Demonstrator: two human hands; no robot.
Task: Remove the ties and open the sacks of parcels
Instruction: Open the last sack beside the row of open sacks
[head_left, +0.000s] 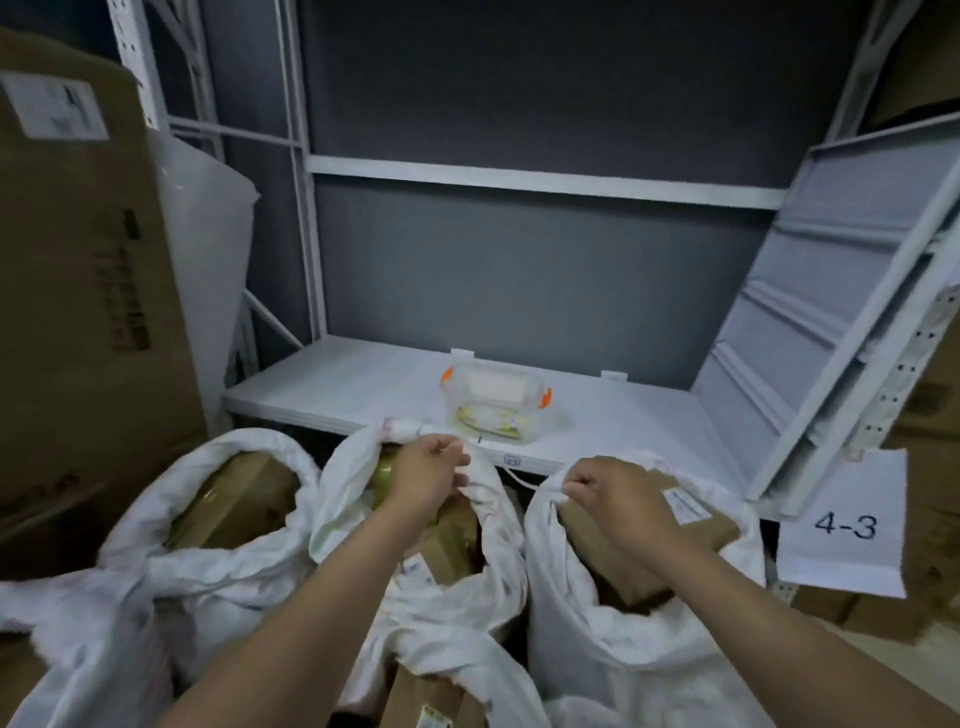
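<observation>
Three white sacks stand side by side below a shelf, all with open mouths that show brown cardboard parcels. The left sack (156, 566) is untouched. My left hand (428, 467) pinches the rim of the middle sack (488, 519) at its far side. My right hand (605, 491) grips the near-left rim of the right sack (623, 649). A thin white tie cord (519, 479) runs between the two hands.
A white metal shelf (332, 384) holds a clear plastic box with orange clips (496, 410). A large cardboard box (78, 291) stands at the left. A loose grey shelf panel (831, 312) leans at the right above a paper label "4-3" (844, 525).
</observation>
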